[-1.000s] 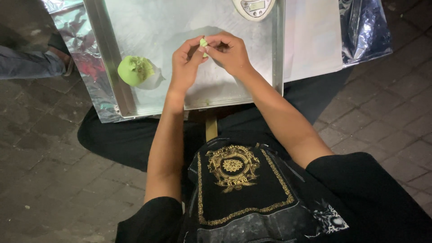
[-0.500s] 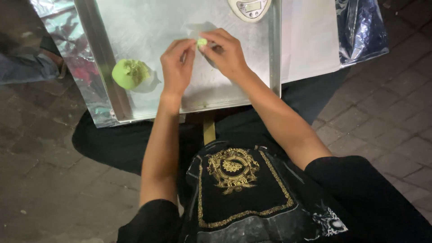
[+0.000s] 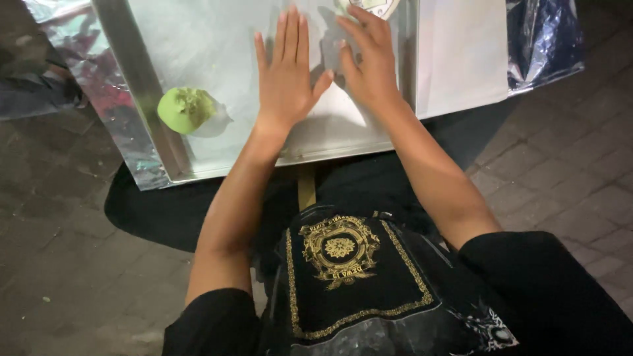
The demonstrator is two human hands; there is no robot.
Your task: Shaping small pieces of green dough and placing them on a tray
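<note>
My left hand lies flat on the metal tray, palm down with the fingers straight and together. Beside it, my right hand rests on the tray with its fingers spread, the tips next to a white scale at the top edge. Neither hand shows anything in its grip. The small pale green piece from before is out of sight; I cannot tell whether it sits under a palm. A green dough ball sits on the tray to the left of my left hand, apart from it.
Crinkled foil covers the table's left edge. A white sheet lies right of the tray, with a shiny dark plastic bag beyond it. Paving stones surround my seated legs and dark apron.
Both hands were pinching a small green piece together above the tray. Now they have parted and spread out flat on the tray, and the piece is no longer visible.
</note>
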